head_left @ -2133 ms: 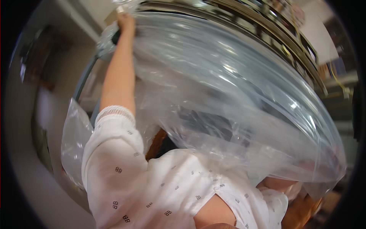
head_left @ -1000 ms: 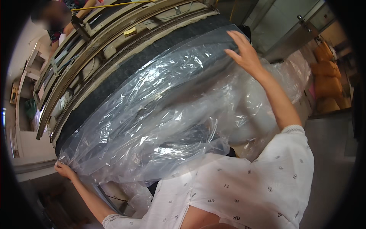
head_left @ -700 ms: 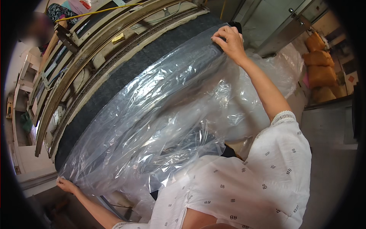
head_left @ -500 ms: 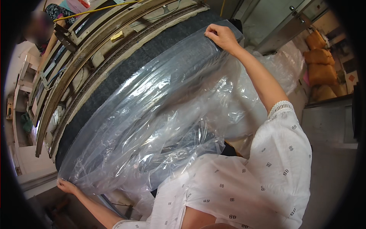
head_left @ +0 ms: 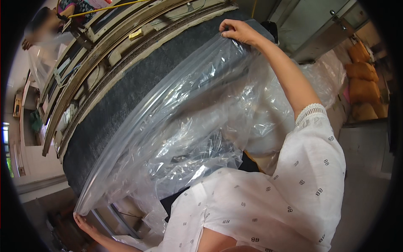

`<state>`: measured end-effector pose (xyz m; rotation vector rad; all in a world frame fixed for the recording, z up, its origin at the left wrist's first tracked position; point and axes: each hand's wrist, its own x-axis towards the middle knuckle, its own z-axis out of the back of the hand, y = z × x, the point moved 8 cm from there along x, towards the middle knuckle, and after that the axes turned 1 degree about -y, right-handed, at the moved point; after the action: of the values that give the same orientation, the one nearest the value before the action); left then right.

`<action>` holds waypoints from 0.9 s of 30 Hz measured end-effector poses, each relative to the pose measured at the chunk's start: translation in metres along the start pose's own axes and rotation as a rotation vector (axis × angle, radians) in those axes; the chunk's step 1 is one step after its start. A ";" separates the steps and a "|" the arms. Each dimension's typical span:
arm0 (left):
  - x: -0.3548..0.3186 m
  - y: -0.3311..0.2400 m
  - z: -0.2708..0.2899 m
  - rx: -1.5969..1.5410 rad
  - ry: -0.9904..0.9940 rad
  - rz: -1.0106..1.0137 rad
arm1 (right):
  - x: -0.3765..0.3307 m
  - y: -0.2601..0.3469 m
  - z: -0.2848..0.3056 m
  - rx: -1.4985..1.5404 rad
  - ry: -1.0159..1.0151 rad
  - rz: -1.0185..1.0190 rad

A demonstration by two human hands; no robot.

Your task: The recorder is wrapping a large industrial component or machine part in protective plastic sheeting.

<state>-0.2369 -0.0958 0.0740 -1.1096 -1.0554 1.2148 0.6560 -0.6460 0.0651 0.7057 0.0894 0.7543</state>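
A large sheet of clear plastic film (head_left: 184, 126) lies stretched across a long dark grey slab (head_left: 121, 96), perhaps a mattress or foam pad. My right hand (head_left: 236, 31) pinches the film's upper edge at the far top end of the slab. At the bottom left my left hand (head_left: 83, 221) grips the film's lower corner. The film is pulled taut along its top edge between both hands and hangs crumpled below. My white patterned sleeves fill the lower right.
Wooden frames (head_left: 105, 46) lean behind the slab at the upper left. Another person (head_left: 63, 17) is at the top left corner. Orange-brown sacks (head_left: 363, 80) are stacked at the right. More plastic (head_left: 323, 75) is bunched near the right side.
My right hand has shifted along the slab's top end and now pinches the film's edge. The left hand keeps its hold on the lower corner. The film is drawn tighter.
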 end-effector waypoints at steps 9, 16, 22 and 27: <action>0.032 -0.057 -0.103 -0.272 0.034 -0.160 | 0.059 0.022 0.102 0.672 -0.395 0.185; 0.077 -0.029 -0.207 0.273 -0.276 -0.460 | 0.095 -0.092 0.023 0.269 -0.530 -0.060; 0.129 -0.016 -0.233 0.134 -0.252 -0.416 | 0.119 -0.103 0.014 0.196 -0.495 0.112; 0.143 -0.026 -0.248 0.311 -0.309 -0.451 | 0.124 -0.094 0.018 0.095 -0.471 0.051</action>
<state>0.0211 0.0304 0.0629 -0.4188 -1.2175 1.1493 0.8095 -0.6228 0.0422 0.9621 -0.3240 0.6183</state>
